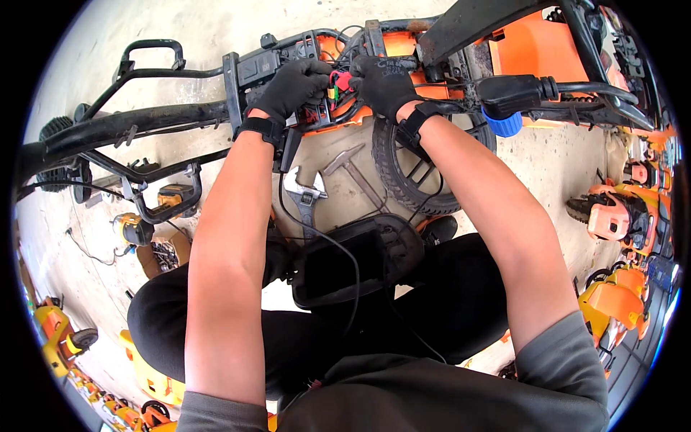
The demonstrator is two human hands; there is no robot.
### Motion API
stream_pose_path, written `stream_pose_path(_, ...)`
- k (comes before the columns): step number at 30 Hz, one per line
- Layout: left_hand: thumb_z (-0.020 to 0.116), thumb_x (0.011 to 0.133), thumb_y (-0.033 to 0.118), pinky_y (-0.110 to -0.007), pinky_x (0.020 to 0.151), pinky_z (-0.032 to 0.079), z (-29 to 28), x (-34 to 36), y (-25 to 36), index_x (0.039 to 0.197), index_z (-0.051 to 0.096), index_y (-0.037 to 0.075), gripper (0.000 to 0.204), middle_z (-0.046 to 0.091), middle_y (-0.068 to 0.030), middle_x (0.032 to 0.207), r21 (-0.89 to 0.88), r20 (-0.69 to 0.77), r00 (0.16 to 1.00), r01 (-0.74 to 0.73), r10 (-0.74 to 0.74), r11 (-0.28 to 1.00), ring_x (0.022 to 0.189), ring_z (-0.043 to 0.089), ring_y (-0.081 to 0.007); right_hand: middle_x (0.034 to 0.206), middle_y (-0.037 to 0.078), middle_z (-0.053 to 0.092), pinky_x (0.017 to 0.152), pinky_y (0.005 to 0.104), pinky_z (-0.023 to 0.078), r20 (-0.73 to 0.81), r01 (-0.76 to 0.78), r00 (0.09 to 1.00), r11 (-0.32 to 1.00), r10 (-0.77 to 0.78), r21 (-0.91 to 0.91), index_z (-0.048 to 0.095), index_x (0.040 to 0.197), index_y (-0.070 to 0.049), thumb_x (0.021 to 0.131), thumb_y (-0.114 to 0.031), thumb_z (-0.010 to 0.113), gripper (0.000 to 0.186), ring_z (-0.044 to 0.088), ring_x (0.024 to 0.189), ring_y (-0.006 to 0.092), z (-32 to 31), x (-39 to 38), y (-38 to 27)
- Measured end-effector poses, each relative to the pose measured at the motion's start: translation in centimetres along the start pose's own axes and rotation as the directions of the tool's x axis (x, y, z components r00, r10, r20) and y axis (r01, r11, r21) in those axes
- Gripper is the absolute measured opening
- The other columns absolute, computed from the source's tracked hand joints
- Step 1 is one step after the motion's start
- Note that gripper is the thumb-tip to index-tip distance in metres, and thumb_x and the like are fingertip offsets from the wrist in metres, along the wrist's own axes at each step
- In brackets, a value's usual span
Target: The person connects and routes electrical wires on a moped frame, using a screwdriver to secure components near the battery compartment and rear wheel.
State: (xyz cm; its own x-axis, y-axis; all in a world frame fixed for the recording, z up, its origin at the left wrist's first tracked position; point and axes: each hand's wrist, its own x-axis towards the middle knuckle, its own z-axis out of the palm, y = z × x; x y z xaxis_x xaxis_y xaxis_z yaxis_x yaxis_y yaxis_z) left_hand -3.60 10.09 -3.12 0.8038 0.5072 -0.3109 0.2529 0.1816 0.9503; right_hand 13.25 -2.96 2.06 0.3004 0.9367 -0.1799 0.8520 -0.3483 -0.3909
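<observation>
Both hands wear black gloves and work over the wiring on a black tubular vehicle frame. My left hand is closed, its fingers curled and fingertips turned toward the right hand; what they grip is hidden. Across a small gap, my right hand is also closed, fingers bent down among the cables, its grip hidden too. Between them show a red connector and a small yellow-green piece. A black box-shaped unit sits on the frame left of the wiring, with orange panels behind.
An adjustable wrench and a hammer lie on the floor below the frame, beside a black tyre. A black open bag rests between my legs. Yellow power tools and a cardboard box are at left.
</observation>
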Motion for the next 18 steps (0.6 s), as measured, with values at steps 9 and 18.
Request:
stream_pose_path(9, 0.073, 0.091, 0.014, -0.030, 0.064, 0.051, 1.7, -0.5, 1.0, 0.105, 0.071, -0.001, 0.020, 0.069, -0.0050, 0.081, 0.440, -0.077, 0.988, -0.085, 0.132, 0.894, 0.072, 0.058, -0.0077, 0.115, 0.023, 0.069, 0.090, 0.0487, 0.051, 0.242, -0.019, 0.969, 0.987, 0.058, -0.159, 0.046, 0.140, -0.018, 0.099, -0.043, 0.056, 0.049, 0.066, 0.109, 0.0405, -1.7, 0.8, -0.4)
stream_pose_path(18, 0.079, 0.086, 0.015, -0.031, 0.068, 0.050, 2.5, -0.7, 0.5, 0.099, 0.063, -0.001, 0.025, 0.064, -0.0048, 0.080, 0.491, -0.064, 0.965, -0.192, 0.255, 0.850, 0.073, 0.056, -0.0112, 0.117, 0.024, 0.068, 0.093, 0.0483, 0.050, 0.233, -0.097, 0.967, 0.994, 0.104, -0.041, 0.049, 0.140, -0.012, 0.099, -0.044, 0.056, 0.052, 0.064, 0.113, 0.0418, -0.5, 0.5, 0.4)
